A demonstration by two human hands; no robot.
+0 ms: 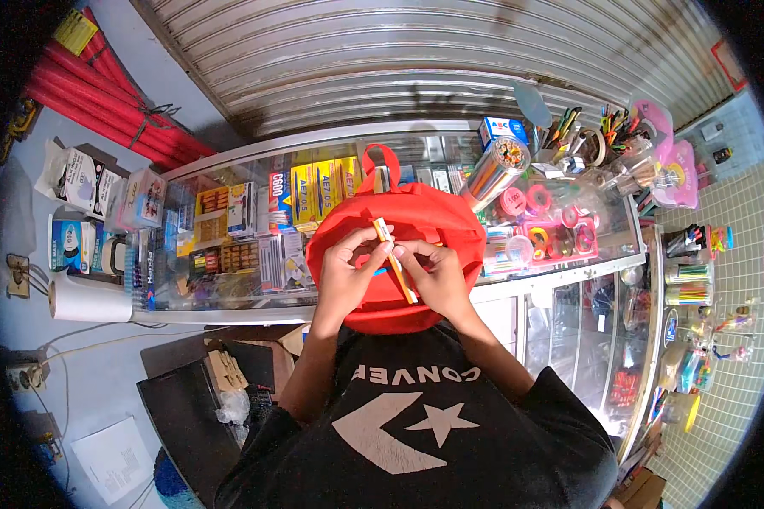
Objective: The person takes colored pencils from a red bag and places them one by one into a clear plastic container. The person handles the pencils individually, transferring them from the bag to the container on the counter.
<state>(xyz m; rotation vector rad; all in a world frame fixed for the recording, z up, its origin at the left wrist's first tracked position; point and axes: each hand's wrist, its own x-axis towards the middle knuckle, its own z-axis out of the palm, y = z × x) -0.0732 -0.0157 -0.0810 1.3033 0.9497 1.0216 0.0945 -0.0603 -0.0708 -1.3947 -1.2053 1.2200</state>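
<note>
A red backpack [414, 321] rests at the near edge of a glass display counter [229, 312], its main compartment unzipped and facing me. Over that opening, my left hand [351, 270] pinches the upper part of a slim yellow, orange and white stick-like item [402, 280], possibly a narrow carton. The item leans, its lower end towards me. From the other side, the thumb and fingertips of my right hand [434, 273] grip it just below the left thumb. Something blue [380, 271] shows inside the bag behind the hands; most of it is hidden.
Yellow pen boxes [315, 191] lie under the glass. Right of the bag stand a clear cylinder of pencils [506, 156], tape rolls [538, 198] and a pink basket [557, 254]. A paper roll [89, 300] sits at the left end. A roller shutter [388, 44] rises behind.
</note>
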